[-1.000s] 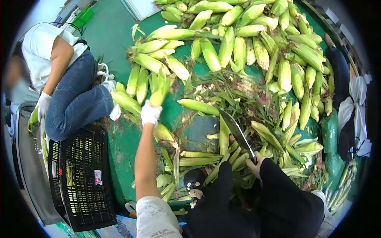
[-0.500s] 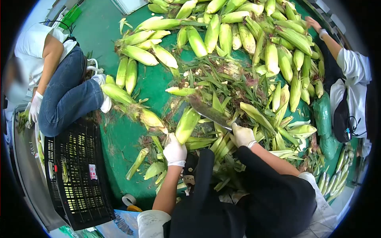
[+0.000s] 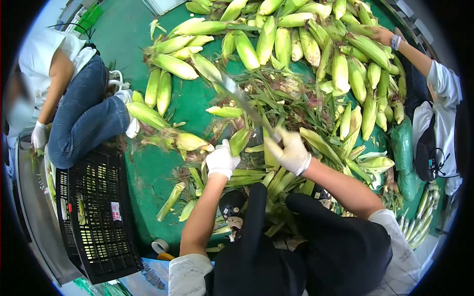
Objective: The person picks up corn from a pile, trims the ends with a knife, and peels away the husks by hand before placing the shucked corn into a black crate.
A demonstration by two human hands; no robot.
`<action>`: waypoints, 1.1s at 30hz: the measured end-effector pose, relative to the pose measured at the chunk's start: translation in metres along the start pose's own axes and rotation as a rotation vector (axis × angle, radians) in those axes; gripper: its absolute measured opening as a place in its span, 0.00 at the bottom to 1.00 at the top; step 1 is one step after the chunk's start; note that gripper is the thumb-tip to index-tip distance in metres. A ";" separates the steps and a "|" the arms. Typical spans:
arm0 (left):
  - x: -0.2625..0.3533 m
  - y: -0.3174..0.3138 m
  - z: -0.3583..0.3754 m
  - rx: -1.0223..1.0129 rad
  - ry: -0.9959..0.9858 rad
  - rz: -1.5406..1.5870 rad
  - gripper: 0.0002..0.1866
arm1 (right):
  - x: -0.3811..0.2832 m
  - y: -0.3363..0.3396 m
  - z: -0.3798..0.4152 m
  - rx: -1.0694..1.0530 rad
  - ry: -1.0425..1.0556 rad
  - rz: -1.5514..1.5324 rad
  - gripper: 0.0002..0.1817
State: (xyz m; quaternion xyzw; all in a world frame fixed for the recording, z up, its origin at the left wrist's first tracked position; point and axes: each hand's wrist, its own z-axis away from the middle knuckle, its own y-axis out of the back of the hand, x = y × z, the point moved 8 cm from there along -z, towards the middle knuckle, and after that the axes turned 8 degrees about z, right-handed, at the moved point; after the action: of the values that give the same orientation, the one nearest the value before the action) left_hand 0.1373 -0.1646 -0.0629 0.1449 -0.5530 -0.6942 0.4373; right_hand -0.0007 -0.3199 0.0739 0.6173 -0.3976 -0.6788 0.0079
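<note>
Above green floor (image 3: 148, 209), right hand (image 3: 289, 152) holds knife (image 3: 253, 113); label (image 3: 115, 211) on crate (image 3: 101, 224) is illegible.

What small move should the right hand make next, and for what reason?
Probably lower the knife onto the free end of the corn ear, clear of the left hand gripping it: the right hand holds the knife, its blurred blade apparently raised.

The held corn ear (image 3: 240, 141) is yellow-green, the left glove (image 3: 221, 160) and right glove (image 3: 291, 154) white, the knife blade (image 3: 255, 116) grey, the floor (image 3: 144, 197) green, the crate (image 3: 129, 222) black with 1 white-and-red label (image 3: 115, 211), the jeans (image 3: 89, 116) blue.
</note>
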 end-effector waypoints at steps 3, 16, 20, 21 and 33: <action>-0.001 0.010 0.006 -0.124 0.028 -0.023 0.32 | 0.105 -0.053 0.044 -0.545 -0.378 0.456 0.23; -0.062 -0.021 0.040 0.268 0.357 2.003 0.26 | 0.014 0.043 0.028 0.105 -0.279 -0.085 0.14; -0.069 -0.034 0.047 0.245 0.406 2.040 0.27 | -0.006 0.044 0.028 0.299 -0.115 -0.328 0.10; -0.069 -0.033 0.050 0.246 0.403 2.040 0.27 | 0.012 0.028 0.040 0.287 -0.012 -0.116 0.07; 0.073 0.036 -0.047 -0.141 0.013 2.129 0.25 | 0.140 -0.064 0.146 -0.390 -0.895 -0.168 0.25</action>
State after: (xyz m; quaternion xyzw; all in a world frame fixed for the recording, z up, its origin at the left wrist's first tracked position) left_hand 0.1438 -0.2511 -0.0263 -0.4350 -0.3512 0.0158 0.8290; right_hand -0.1264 -0.2694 -0.0888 0.2824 -0.1765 -0.9373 -0.1028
